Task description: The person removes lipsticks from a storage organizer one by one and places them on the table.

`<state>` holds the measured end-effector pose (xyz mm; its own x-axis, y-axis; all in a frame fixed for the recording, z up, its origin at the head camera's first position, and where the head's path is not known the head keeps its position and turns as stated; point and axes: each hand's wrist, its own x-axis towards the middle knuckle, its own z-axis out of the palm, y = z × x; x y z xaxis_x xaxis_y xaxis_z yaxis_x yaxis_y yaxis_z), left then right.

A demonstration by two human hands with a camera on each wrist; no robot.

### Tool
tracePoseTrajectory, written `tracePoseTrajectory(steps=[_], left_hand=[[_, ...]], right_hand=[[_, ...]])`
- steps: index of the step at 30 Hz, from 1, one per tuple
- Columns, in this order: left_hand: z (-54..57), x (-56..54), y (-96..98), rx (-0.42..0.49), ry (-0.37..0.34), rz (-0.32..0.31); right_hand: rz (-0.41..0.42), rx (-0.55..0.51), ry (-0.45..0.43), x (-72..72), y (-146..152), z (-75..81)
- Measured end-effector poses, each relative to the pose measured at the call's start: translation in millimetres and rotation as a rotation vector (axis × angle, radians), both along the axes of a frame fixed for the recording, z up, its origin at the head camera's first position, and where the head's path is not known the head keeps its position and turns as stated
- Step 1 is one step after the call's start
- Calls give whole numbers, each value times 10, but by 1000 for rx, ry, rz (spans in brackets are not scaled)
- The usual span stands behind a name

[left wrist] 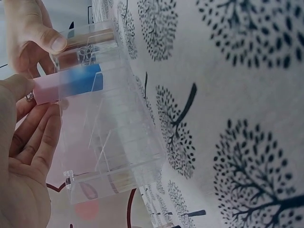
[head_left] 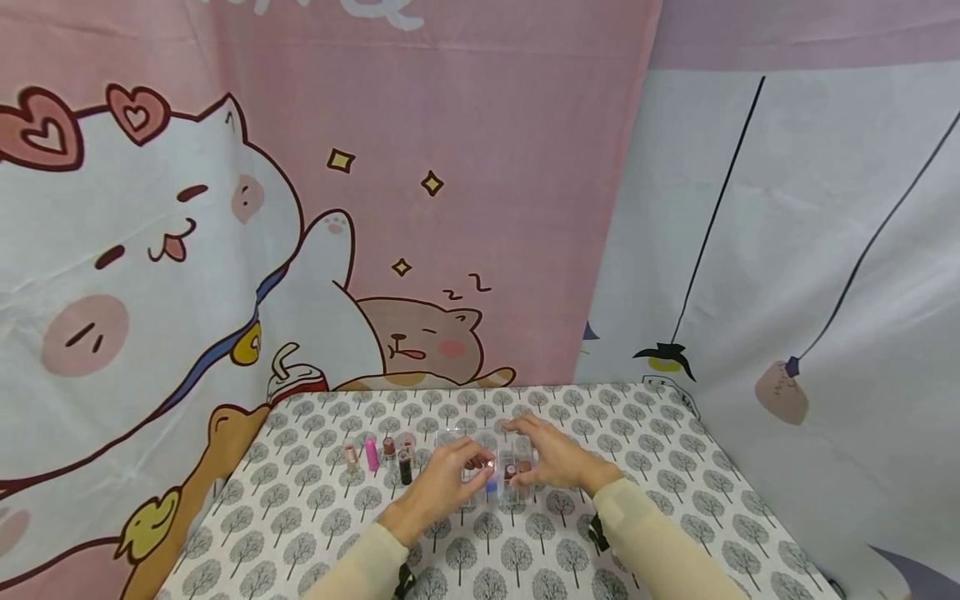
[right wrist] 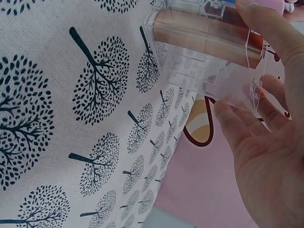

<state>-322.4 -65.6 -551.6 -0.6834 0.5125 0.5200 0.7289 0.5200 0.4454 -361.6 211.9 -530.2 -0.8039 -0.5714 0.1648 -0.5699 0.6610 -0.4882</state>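
Note:
A clear plastic divided box (left wrist: pixel 118 118) stands on the tablecloth between both hands. My left hand (head_left: pixel 447 473) pinches a pink-and-blue lipstick tube (left wrist: pixel 71 84) between thumb and fingers; its blue end is inside one compartment, as the left wrist view shows. At the box's right end, my right hand (head_left: pixel 557 457) grips the wall, thumb on one side and fingers around the other. A copper-coloured lipstick tube (right wrist: pixel 204 38) lies in a compartment beside the right thumb, with a darker one (head_left: pixel 510 472) next to it.
Left of the box stand several lipsticks: a bright pink tube (head_left: pixel 372 455), a dark tube (head_left: pixel 405 467), a clear-capped one (head_left: pixel 351 456) and a red-brown one (head_left: pixel 389 448). The tablecloth (head_left: pixel 487 554) has a tree print. A cartoon curtain (head_left: pixel 510 208) hangs behind the table.

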Motion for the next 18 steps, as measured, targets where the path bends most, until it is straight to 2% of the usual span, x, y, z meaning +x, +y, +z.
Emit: tracePoseTrajectory(steps=[4, 11, 18], left_hand=[[10, 12, -23, 1, 7, 3], [43, 4, -78, 14, 94, -11], [107, -1, -129, 13, 121, -7]], right_hand=[[-3, 1, 6, 1, -3, -10], [7, 2, 6, -10, -8, -18], [6, -4, -14, -29, -8, -10]])
